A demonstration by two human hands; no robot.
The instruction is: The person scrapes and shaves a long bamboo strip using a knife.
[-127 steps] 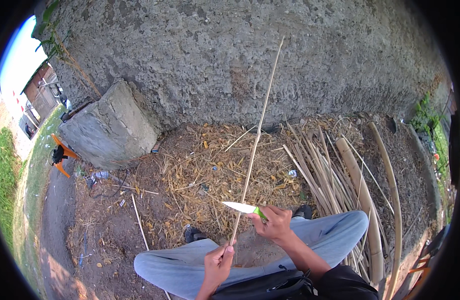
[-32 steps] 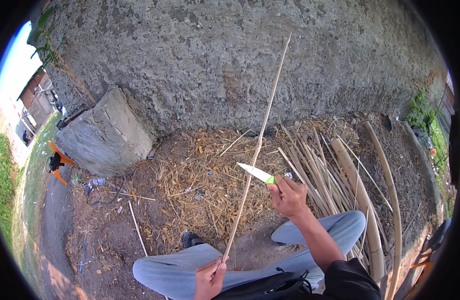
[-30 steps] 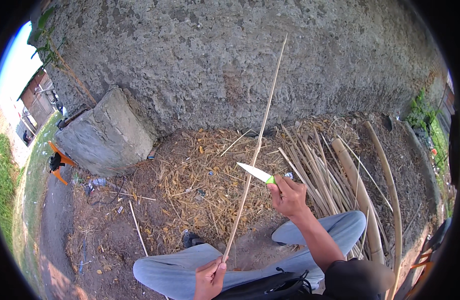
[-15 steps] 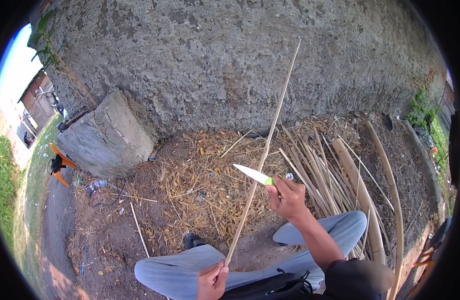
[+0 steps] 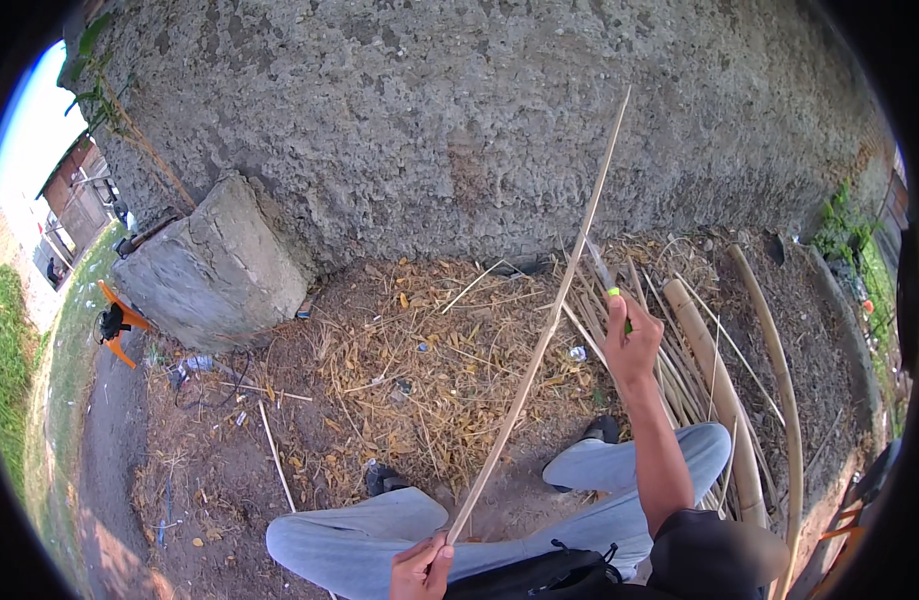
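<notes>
A long, thin stick (image 5: 522,387) slants up and to the right in front of the person, from just above the lap to a narrow tip seen against the wall (image 5: 460,120); whether that tip touches the wall cannot be told. A joint shows as a small bump partway along it. The left hand (image 5: 420,570) is closed around the stick's near end, thumb laid along it. The right hand (image 5: 635,340), reaching farther out, has its fingers curled round the green handle of a knife (image 5: 602,268). The blade points up and slightly left, its tip at the right edge of the stick; contact there is unclear.

Beneath and around the right hand lies a pile of split sticks (image 5: 680,395), with a thick pole (image 5: 718,402) beside it and a curved pole (image 5: 784,370) farther right. The person sits with knees spread in pale blue trousers (image 5: 340,540), a dark shoe (image 5: 383,478) showing past the left leg. Dry leaves and straw (image 5: 410,345) cover the ground between the knees and the wall. To the left, a thin stick on the ground (image 5: 276,455) lies near the left knee, and a large concrete block (image 5: 220,270) stands tilted by the wall.
</notes>
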